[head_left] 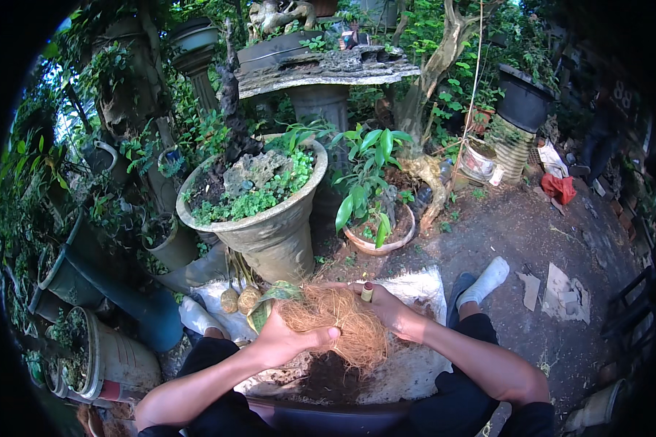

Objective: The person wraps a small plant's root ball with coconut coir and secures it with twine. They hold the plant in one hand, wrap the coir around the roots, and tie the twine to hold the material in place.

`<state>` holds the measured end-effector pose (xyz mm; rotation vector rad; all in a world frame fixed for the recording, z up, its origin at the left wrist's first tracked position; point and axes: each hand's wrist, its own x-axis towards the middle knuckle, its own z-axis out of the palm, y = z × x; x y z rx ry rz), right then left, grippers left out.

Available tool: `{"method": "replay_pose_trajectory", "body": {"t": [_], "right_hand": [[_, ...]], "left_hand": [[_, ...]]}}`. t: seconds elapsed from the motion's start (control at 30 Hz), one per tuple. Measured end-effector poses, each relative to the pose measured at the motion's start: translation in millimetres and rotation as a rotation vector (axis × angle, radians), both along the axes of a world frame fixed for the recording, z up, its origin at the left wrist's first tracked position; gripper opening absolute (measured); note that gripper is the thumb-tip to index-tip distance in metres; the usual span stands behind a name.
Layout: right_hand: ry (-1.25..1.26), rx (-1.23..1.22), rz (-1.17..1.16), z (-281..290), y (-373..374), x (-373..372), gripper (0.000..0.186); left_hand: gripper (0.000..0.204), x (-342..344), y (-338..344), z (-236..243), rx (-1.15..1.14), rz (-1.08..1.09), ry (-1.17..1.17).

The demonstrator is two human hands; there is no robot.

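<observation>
Above a white sack (423, 291) with dark soil on it, I hold a ball of brown coconut fibre (335, 320). My left hand (288, 339) is closed around its left side, thumb pressed across the front. On the right, my right hand (393, 313) grips the ball; a small yellowish cylinder with a dark red end (367, 292) sticks up by its fingers, and I cannot tell what it is. Green leaves (273, 302) show behind my left hand, partly hidden. Thin strands cross the fibre. Two round brownish balls with stems (239, 299) lie beyond the left hand.
A large flared planter (270, 240) stands ahead, beside a shallow terracotta bowl (379, 244) with a leafy plant. To the left are a white bucket (120, 357) and more pots. Cardboard scraps (565, 295) and a red bag (558, 189) lie right. Another person (605, 131) stands far right.
</observation>
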<state>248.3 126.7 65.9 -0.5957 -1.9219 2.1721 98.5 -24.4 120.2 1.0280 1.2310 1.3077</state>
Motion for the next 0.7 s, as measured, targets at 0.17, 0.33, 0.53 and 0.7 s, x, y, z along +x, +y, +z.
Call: {"method": "replay_pose_trajectory", "body": {"t": [0.17, 0.33, 0.53, 0.7], "right_hand": [[0.217, 0.425, -0.343, -15, -27, -10, 0.025], [0.259, 0.928, -0.155, -8, -18, 0, 0.03], [0.376, 1.346, -0.001, -7, -7, -7, 0.043], [0.007, 1.623, 0.156, -8, -10, -9, 0.03]], "left_hand": [[0.049, -4, 2, 6, -0.073, 0.255, -0.567], [0.049, -16, 10, 14, -0.087, 0.376, -0.532], [0.054, -23, 6, 14, -0.024, 0.336, -0.529], [0.054, -19, 8, 4, -0.105, 0.334, -0.515]]}}
